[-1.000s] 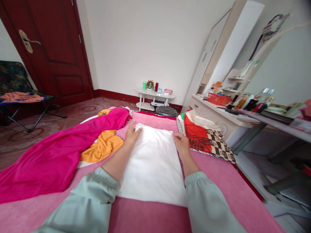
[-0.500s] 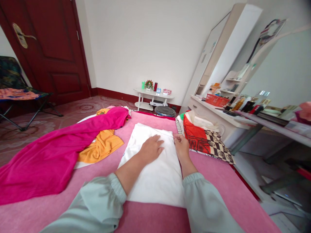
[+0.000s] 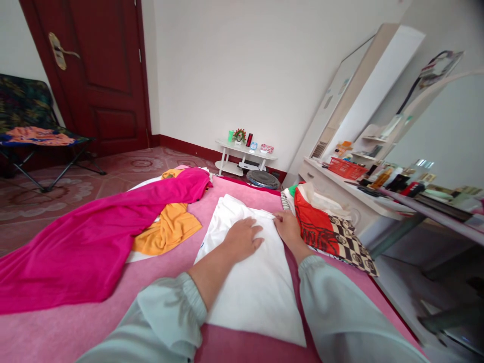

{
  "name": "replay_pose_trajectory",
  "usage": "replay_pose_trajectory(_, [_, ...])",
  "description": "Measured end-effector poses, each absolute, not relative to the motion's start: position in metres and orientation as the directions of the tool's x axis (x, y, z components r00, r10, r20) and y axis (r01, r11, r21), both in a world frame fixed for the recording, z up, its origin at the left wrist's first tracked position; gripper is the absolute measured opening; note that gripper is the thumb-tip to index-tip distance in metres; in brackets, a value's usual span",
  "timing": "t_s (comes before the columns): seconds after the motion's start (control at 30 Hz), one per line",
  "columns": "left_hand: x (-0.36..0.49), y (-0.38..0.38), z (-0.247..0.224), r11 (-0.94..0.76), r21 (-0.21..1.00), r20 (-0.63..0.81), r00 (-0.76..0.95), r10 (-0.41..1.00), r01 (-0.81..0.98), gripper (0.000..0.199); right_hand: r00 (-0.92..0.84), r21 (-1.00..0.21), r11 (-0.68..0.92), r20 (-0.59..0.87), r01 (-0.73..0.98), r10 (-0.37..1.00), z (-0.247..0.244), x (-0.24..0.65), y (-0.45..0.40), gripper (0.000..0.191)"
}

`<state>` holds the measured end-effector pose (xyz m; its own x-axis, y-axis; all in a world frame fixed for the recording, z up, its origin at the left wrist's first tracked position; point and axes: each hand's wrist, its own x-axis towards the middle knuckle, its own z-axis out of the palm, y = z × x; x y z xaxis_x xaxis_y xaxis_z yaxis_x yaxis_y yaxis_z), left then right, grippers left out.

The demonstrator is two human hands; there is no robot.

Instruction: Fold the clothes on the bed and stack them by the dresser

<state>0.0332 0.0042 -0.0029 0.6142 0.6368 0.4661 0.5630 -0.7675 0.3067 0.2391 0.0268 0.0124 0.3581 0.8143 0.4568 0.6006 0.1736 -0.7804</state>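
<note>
A folded white garment (image 3: 257,287) lies on the pink bedspread in front of me, with small creases at its far end and a pointed near right corner. My left hand (image 3: 243,239) rests flat on its upper middle, fingers stretched out. At the far right edge, my right hand (image 3: 288,227) pinches the white cloth between thumb and fingers. To the left are a magenta garment (image 3: 91,242) and, partly under it, an orange-yellow garment (image 3: 168,229). Just beyond my right hand sits a pile of folded clothes (image 3: 315,224), red and checkered on top.
The pink bedspread (image 3: 166,297) spreads under the clothes. Along the right side stands a dressing table (image 3: 325,174) holding a red basket (image 3: 346,168) and several bottles. A low white table (image 3: 245,147) is by the far wall; a folding chair (image 3: 34,136) stands left.
My right hand has drawn the garment's far right edge slightly inward, so its right side now slants and the near corner juts out. My left hand stays flat on it. The view has turned slightly left.
</note>
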Motion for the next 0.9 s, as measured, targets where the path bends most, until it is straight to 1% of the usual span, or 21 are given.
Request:
replay_pose_trajectory(0.1, [0.033, 0.004, -0.003, -0.762, 0.314, 0.462, 0.610, 0.643, 0.566, 0.040, 0.222, -0.850, 0.157, 0.303, 0.503, 0.927, 0.032, 0.251, 0.037, 0.004])
replay_pose_trajectory(0.13, [0.033, 0.004, -0.003, -0.757, 0.317, 0.456, 0.608, 0.650, 0.572, 0.040, 0.181, -0.874, 0.138, 0.246, 0.466, 0.952, 0.038, 0.254, 0.041, 0.004])
replay_pose_trajectory(0.23, [0.033, 0.004, -0.002, -0.747, 0.320, 0.444, 0.604, 0.662, 0.583, 0.041, 0.094, -0.909, 0.065, 0.113, 0.413, 0.989, 0.050, 0.265, 0.051, 0.011])
replay_pose_trajectory(0.3, [0.033, 0.003, -0.002, -0.746, 0.317, 0.442, 0.605, 0.662, 0.585, 0.041, 0.082, -0.913, 0.034, 0.073, 0.406, 0.994, 0.052, 0.271, 0.060, 0.011])
replay_pose_trajectory(0.4, [0.033, 0.002, -0.001, -0.740, 0.305, 0.442, 0.600, 0.667, 0.599, 0.041, 0.135, -0.907, 0.030, 0.095, 0.421, 0.986, 0.050, 0.274, 0.074, 0.002])
replay_pose_trajectory(0.53, [0.031, 0.000, 0.000, -0.729, 0.285, 0.438, 0.592, 0.676, 0.622, 0.041, 0.216, -0.900, 0.064, 0.172, 0.431, 0.961, 0.044, 0.270, 0.084, 0.010])
replay_pose_trajectory(0.63, [0.031, 0.000, 0.000, -0.726, 0.283, 0.434, 0.592, 0.679, 0.626, 0.043, 0.209, -0.917, 0.066, 0.159, 0.393, 0.965, 0.043, 0.262, 0.079, 0.004])
replay_pose_trajectory(0.77, [0.031, 0.001, 0.000, -0.734, 0.281, 0.436, 0.599, 0.672, 0.618, 0.042, 0.171, -0.934, 0.047, 0.114, 0.354, 0.979, 0.049, 0.257, 0.072, 0.021])
replay_pose_trajectory(0.83, [0.032, 0.001, 0.000, -0.733, 0.283, 0.436, 0.598, 0.672, 0.618, 0.041, 0.209, -0.932, 0.060, 0.143, 0.359, 0.968, 0.052, 0.257, 0.072, 0.026])
replay_pose_trajectory(0.9, [0.032, 0.002, 0.000, -0.724, 0.285, 0.430, 0.592, 0.682, 0.628, 0.041, 0.278, -0.920, 0.072, 0.190, 0.385, 0.942, 0.052, 0.258, 0.074, 0.026])
